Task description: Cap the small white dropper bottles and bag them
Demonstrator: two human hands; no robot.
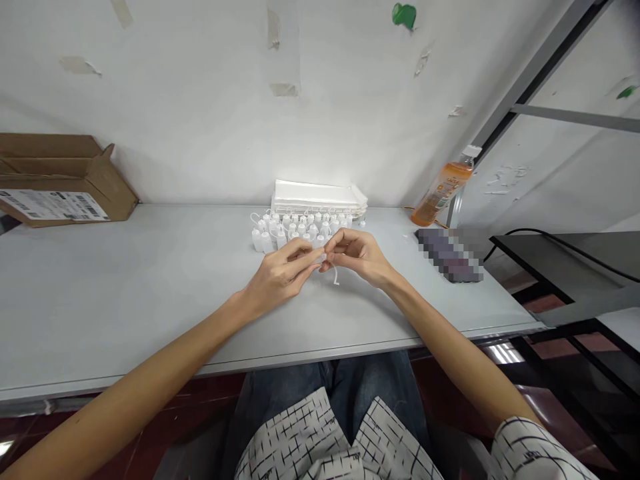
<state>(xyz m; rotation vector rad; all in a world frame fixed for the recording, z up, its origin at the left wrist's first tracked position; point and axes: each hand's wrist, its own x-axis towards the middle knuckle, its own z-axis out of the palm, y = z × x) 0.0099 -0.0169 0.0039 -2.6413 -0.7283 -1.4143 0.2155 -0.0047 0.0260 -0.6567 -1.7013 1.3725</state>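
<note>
In front of me my left hand (pixel 283 270) and my right hand (pixel 357 255) meet above the table, fingertips pinched together. Between them is a small white plastic bottle (pixel 323 257), mostly covered by the fingers. A thin white strap (pixel 336 274) curls down from it below my right fingers. Just behind the hands stands a cluster of small white plastic bottles (pixel 267 241), upright and close together, several with looped straps at their caps. My hands hide the front right part of this cluster.
Behind the bottles lies a stack of white trays (pixel 320 193) against the wall. An open cardboard box (pixel 113 190) sits at the left. On the right are a leaning bottle of orange drink (pixel 443 190) and a blurred dark flat object (pixel 449 255). The table's front edge (pixel 320 361) runs above my lap.
</note>
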